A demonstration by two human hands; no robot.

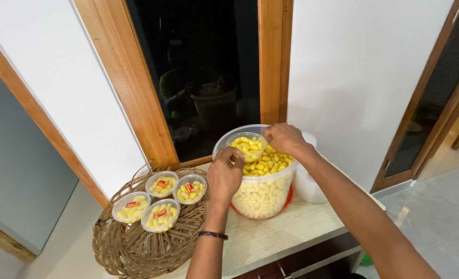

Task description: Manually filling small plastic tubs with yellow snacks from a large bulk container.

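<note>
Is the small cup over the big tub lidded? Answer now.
No, the small cup held by both hands is open-topped, showing yellow pieces, above the big tub.

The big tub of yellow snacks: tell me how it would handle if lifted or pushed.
The tub is filled nearly to the rim, so it is probably heavy for its size. Its clear thin wall may flex under a squeeze. Its wide base on the table suggests it would slide rather than tip. With no lid on, tilting could spill the snacks.
</note>
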